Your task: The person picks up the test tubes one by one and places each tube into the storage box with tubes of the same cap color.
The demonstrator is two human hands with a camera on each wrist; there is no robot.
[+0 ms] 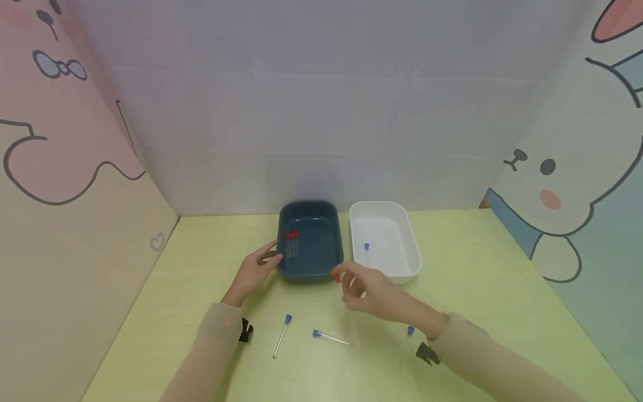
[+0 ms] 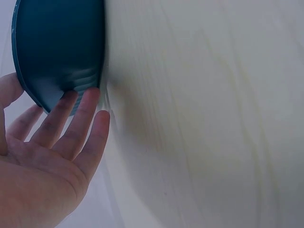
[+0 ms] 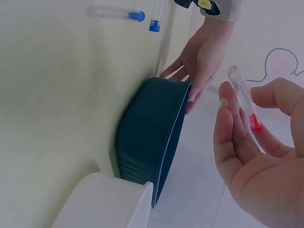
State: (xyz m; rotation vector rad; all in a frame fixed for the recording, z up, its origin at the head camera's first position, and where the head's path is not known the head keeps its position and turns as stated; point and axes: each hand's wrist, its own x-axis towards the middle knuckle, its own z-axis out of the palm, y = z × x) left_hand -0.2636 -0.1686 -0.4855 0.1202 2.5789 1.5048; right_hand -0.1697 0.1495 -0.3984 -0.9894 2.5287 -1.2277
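Observation:
My right hand (image 1: 377, 293) pinches a test tube with a red cap (image 3: 255, 124) between thumb and fingers, above the front right corner of a dark blue tray (image 1: 321, 251). Tilted, its clear glass shows in the right wrist view. At the tray's left side is my left hand (image 1: 256, 271), thumb at the rim and fingers (image 2: 88, 111) against the outer wall. Red-capped test tubes (image 1: 292, 244) lie side by side inside that tray, toward its left. One blue-capped test tube (image 1: 366, 247) lies in the white tray (image 1: 412, 254) to the right.
Three blue-capped test tubes lie on the table in front of the trays: one on the left (image 1: 282, 336), another in the middle (image 1: 331, 338), and a third (image 1: 408, 343) beside the right wrist. A pale wall (image 1: 326, 123) stands behind the trays.

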